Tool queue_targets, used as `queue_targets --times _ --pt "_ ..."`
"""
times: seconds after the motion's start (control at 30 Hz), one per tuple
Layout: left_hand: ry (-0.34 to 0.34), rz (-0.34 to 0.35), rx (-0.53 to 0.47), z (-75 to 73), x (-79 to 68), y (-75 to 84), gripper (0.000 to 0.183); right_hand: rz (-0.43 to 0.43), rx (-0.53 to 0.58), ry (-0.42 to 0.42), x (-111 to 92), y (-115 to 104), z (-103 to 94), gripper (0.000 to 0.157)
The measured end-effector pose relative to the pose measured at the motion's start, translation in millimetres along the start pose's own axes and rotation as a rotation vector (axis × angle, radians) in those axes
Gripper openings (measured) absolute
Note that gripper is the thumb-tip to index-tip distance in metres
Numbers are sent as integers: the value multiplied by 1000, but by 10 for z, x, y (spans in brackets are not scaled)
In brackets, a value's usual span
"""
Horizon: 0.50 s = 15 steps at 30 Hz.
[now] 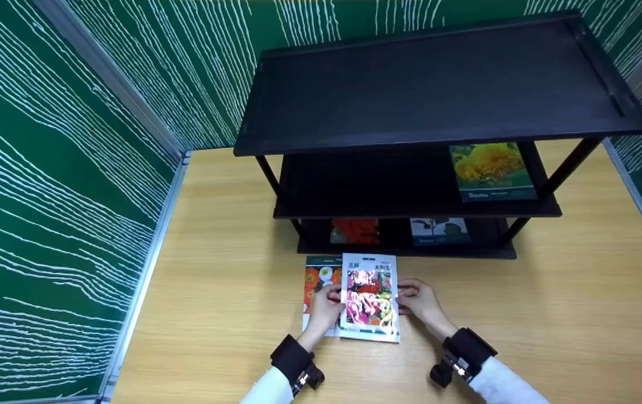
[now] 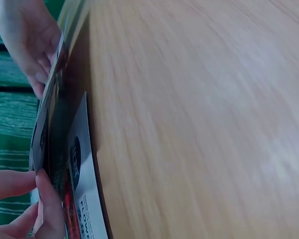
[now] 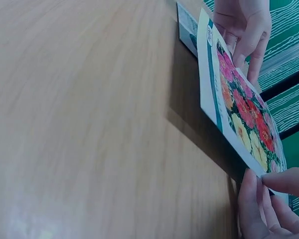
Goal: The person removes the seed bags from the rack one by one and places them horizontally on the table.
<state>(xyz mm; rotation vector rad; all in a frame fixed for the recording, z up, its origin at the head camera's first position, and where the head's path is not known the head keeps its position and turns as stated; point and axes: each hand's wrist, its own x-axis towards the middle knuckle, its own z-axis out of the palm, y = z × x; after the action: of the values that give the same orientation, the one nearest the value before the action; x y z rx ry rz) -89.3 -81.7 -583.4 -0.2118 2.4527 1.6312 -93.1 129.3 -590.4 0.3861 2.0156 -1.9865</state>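
A white-bordered seed packet [image 1: 368,297] with pink, red and yellow flowers is held up by both hands. My left hand [image 1: 323,314] pinches its left edge between thumb and fingers. On the opposite edge my right hand [image 1: 423,303] has its thumb and fingertips closed. The right wrist view shows the packet [image 3: 244,112] tilted, with a shadow on the table under it. A second packet with orange and white flowers [image 1: 312,278] lies on the table, partly covered by the held one and the left hand.
Behind the packets stands a black three-tier shelf [image 1: 438,90]. A yellow-flower packet [image 1: 492,168] lies on its middle tier. The bottom tier bears a red-flower packet [image 1: 355,231] and a pale packet with dark leaves [image 1: 439,231]. Green white-streaked panels [image 1: 46,202] enclose the wooden table [image 1: 214,269].
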Motion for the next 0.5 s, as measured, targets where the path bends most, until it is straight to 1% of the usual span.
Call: queue_targets --times 0.03,0.07,0.13,0.17,0.23,0.27,0.3,0.4,0.43,0.5 --pt "6 63 2 22 51 -136 39 -6 -7 3 -1 3 5 36" --pt "14 80 16 26 53 -151 39 -9 -14 8 2 9 9 36" --pt "30 95 59 37 55 -165 38 -15 -28 13 5 15 17 35" --pt "34 89 78 39 50 -156 37 -18 -31 14 2 14 19 36" --pt "49 107 118 44 40 -140 36 -21 -39 17 -4 9 24 36" --pt "48 56 146 28 -8 -9 37 -24 -44 18 -5 4 27 35" --pt "47 52 159 26 -8 1 38 -27 -50 15 -11 -2 27 36" --pt "50 103 172 33 11 -49 38 -28 -66 11 -20 -17 26 35" --pt "53 153 174 51 56 -156 39 -27 -70 12 -21 -19 25 35" --pt "53 166 177 59 71 -202 39 -25 -79 8 -23 -23 23 36"
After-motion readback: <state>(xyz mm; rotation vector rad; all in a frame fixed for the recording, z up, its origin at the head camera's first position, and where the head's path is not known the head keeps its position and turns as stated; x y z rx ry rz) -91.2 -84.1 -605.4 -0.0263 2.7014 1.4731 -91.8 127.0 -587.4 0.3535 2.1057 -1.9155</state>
